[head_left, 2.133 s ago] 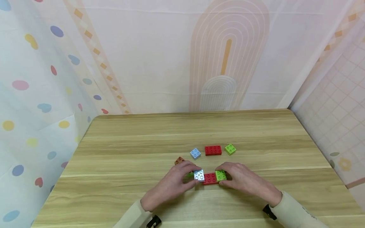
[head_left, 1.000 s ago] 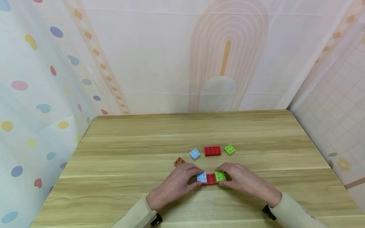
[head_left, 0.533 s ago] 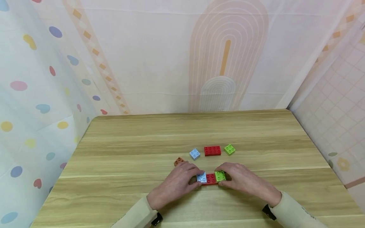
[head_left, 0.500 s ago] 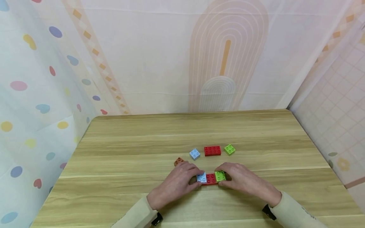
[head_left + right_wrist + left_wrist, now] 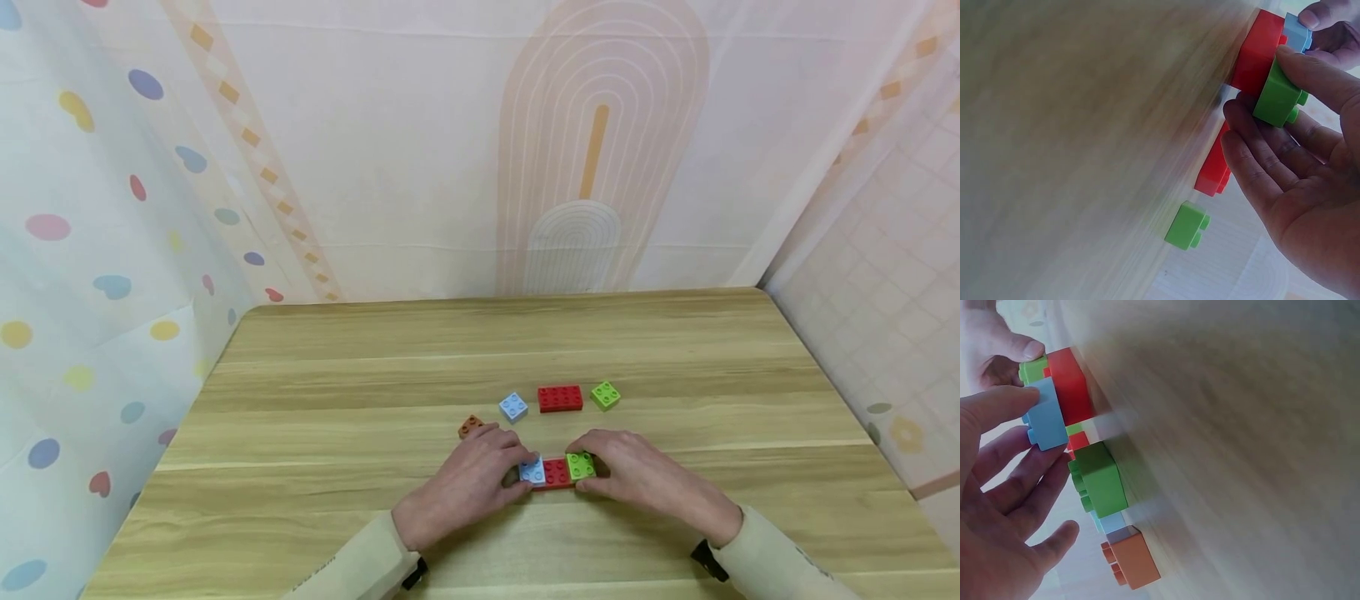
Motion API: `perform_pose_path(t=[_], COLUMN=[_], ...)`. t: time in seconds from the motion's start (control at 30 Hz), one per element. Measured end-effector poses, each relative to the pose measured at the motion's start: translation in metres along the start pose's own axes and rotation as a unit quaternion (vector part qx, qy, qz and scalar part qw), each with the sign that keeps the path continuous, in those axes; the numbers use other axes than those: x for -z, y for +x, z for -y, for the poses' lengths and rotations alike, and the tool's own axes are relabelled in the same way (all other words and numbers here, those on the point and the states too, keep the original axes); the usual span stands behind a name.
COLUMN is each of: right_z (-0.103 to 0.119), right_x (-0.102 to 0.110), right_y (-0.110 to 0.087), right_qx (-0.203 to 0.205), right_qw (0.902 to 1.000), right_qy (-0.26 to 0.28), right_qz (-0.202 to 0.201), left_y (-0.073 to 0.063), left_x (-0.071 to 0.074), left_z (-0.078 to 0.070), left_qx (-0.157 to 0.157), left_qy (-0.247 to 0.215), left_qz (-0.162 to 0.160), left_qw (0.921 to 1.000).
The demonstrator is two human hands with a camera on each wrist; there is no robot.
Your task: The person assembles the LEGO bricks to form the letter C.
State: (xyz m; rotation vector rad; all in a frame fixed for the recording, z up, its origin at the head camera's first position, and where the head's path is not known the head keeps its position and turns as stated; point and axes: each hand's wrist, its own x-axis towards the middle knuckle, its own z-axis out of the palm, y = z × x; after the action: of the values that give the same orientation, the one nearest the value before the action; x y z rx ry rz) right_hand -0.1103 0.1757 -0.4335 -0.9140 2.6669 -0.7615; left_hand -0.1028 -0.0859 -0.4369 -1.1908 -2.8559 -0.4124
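My left hand [image 5: 468, 479] pinches a light blue toy building block [image 5: 532, 472] between thumb and finger, on the left end of a red brick [image 5: 557, 473]. A lime green block [image 5: 581, 465] tops the brick's right end, pinched by my right hand [image 5: 637, 471]. Between the two blocks, red studs show. In the left wrist view, the light blue block [image 5: 1049, 415] sits level over the red brick [image 5: 1071, 387]. From the right wrist, the green block [image 5: 1277, 97] juts past the end of the red brick [image 5: 1259, 53].
Behind the hands lie a light blue block [image 5: 513, 407], a red brick [image 5: 560, 398] and a lime green block [image 5: 605, 396]. An orange-brown block [image 5: 470, 427] is partly covered by the left hand. A darker green block [image 5: 1104, 481], hidden in the head view, stands near the left fingers.
Over two seconds, my left hand has moved slightly right, bringing the light blue block from beside the red brick's left end onto it. My right hand has stayed on the lime green block.
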Motion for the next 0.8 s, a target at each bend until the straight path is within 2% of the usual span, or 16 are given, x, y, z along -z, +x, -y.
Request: perform_pose_path(t=[0.37,0.53,0.8], right_z=[0.001,0.001,0.002], right_x=[0.000,0.000,0.001], right_y=[0.000,0.000,-0.001], right_qx=[-0.001,0.000,-0.006], right_qw=[1.0000,1.0000,1.0000], right_qy=[0.005,0.006,0.005], right_qz=[0.000,0.000,0.002], left_y=[0.000,-0.005,-0.012], left_x=[0.001,0.000,0.001], left_z=[-0.001,0.000,0.007], left_qx=[-0.008,-0.007,-0.005], left_qy=[0.027,0.012,-0.040], left_qz=[0.007,0.007,-0.012], left_qw=[0.9996,0.9999,0.9991])
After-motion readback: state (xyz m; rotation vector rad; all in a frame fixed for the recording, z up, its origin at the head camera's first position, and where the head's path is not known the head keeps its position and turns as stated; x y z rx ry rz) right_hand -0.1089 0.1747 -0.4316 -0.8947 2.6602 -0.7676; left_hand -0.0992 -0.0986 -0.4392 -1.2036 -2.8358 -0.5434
